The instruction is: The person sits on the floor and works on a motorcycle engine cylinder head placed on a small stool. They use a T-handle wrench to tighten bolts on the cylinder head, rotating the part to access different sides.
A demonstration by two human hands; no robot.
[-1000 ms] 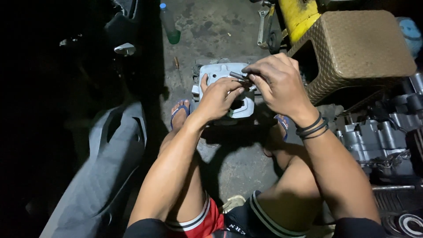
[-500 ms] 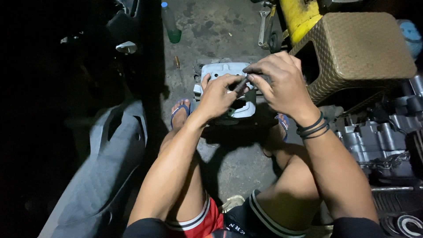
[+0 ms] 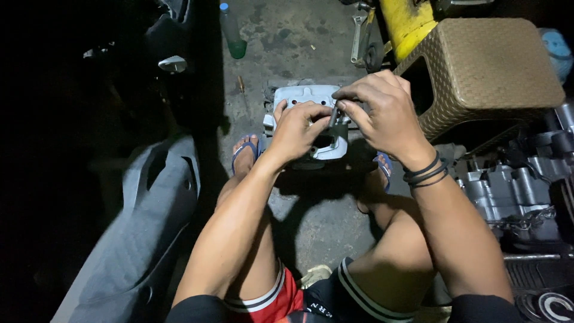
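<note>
Both hands have crept a touch closer together over the last second, fingers bunching tighter on top of the casting. Left hand (image 3: 297,128) is clamped on the near left edge of the one pale grey metal casting (image 3: 311,119), thumb up against its side, fingers curled over the top. Right hand (image 3: 382,113) arches over from the other side, wrist high, thumb and forefinger pinched narrow on one thin dark pin (image 3: 333,115) that stands nearly upright against the casting's upper face. Three dark bands (image 3: 426,172) ring that right wrist. Both forearms run forward from bent knees, elbows tucked in.

That casting sits on the concrete floor (image 3: 311,221) between two feet in blue sandals, one sandal (image 3: 245,152) plain to see on the left, the other (image 3: 382,164) half hidden under the right forearm.

Further out: one woven brown stool (image 3: 490,72) to the right, touching the yellow machine part (image 3: 406,21) behind it; one green bottle (image 3: 232,33) upright at the top; one wrench (image 3: 357,39) lying near it; one grey plastic panel (image 3: 137,233) down the left; one engine block (image 3: 514,191) at the right edge.
</note>
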